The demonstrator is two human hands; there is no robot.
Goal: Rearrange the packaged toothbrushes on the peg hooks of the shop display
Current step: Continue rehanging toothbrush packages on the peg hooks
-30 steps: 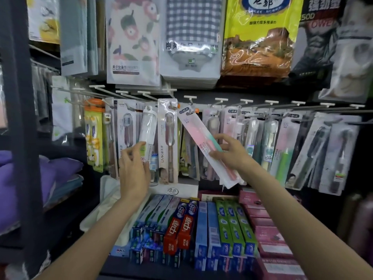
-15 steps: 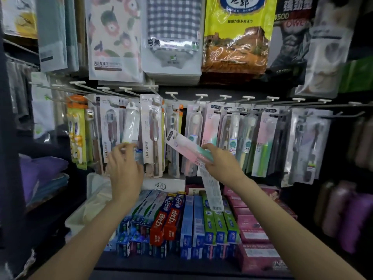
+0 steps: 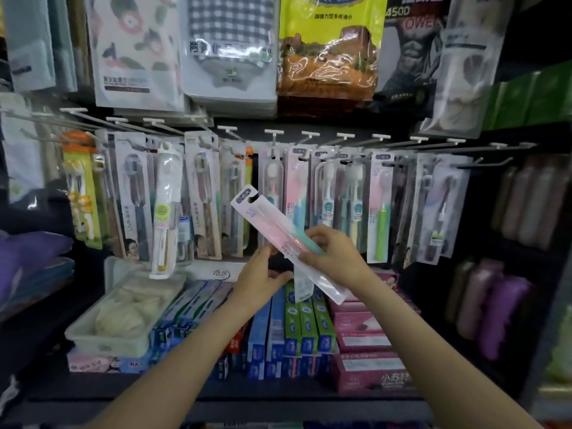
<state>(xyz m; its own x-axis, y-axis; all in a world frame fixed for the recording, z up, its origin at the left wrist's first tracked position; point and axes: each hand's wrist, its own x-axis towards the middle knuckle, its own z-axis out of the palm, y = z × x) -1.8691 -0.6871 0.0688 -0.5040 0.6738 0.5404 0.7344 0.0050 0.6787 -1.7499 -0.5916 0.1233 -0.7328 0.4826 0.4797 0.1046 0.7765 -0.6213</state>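
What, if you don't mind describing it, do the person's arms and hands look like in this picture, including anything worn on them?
Both forearms are bare right to the bottom edge of the head view, with no sleeves showing. The left hand and the right hand wear no gloves. No watch, bracelet or ring is visible on either. The picture is too soft to make out the fingernails.

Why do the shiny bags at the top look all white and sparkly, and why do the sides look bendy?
Head view: shop light bounces off the glossy yellow bag, making white glare streaks; the wide-angle lens curves the peg hooks toward the edges; the purple bottles at the right edge look soft and blurry, while the pink toothbrush pack near the middle is clearer.
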